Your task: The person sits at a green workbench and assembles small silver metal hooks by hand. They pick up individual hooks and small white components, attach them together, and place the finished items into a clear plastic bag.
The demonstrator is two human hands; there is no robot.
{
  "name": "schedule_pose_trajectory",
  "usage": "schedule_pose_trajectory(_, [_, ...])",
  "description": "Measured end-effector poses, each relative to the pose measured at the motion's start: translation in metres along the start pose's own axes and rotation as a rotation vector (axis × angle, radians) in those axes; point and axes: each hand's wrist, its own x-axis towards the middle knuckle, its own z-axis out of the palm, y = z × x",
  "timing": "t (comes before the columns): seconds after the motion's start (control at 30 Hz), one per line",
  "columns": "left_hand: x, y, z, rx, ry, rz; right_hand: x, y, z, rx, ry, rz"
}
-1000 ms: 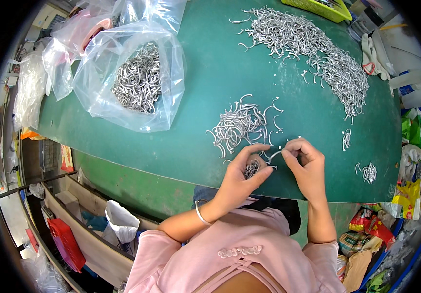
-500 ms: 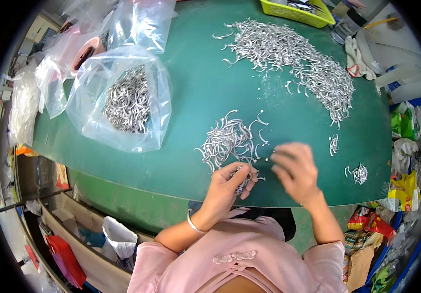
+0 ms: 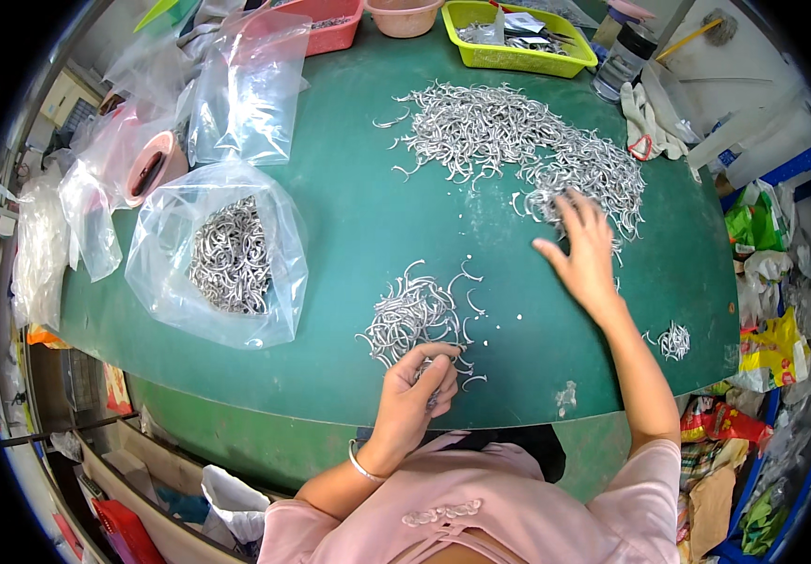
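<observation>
Small curved silvery metal pieces lie in heaps on the green table (image 3: 349,226). My left hand (image 3: 415,390) is closed around several of these curved metal pieces (image 3: 432,383), beside a middle-sized heap (image 3: 415,315) close to the near edge. My right hand (image 3: 579,244) reaches out with fingers spread, its fingertips at the near side of the large heap (image 3: 499,132) at the far right. Nothing shows in its grasp. A clear plastic bag (image 3: 279,282) left of the middle heap holds many more such pieces (image 3: 232,258).
A small cluster of pieces (image 3: 674,341) lies near the right edge. At the back stand a yellow-green basket (image 3: 518,61), a red basket (image 3: 335,38), a clear bottle (image 3: 623,64) and white gloves (image 3: 648,122). Plastic bags (image 3: 255,94) and a pink cup (image 3: 166,155) sit at the left.
My right hand has moved away and to the right, from near the middle heap to the large heap, its fingers spread. My left hand keeps its hold. The view has shifted, showing more of the table's back.
</observation>
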Motion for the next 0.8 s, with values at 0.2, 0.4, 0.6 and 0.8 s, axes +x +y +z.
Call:
schedule_pose_trajectory(0.2, [-0.001,-0.008,-0.002,-0.040,0.017,0.025,-0.037,-0.050,-0.015,0.102,-0.112,-0.242])
schedule_pose_trajectory(0.4, [-0.006,-0.007,-0.002,0.001,-0.007,0.028,-0.054,-0.065,-0.028,0.299,-0.129,-0.401])
schedule_pose_trajectory(0.6, [-0.006,-0.009,-0.001,0.040,-0.039,0.003,-0.078,-0.088,-0.035,0.342,-0.115,-0.471])
schedule_pose_trajectory(0.8, [-0.005,-0.009,-0.002,0.000,0.013,0.045,-0.094,-0.095,-0.037,0.440,-0.259,-0.593])
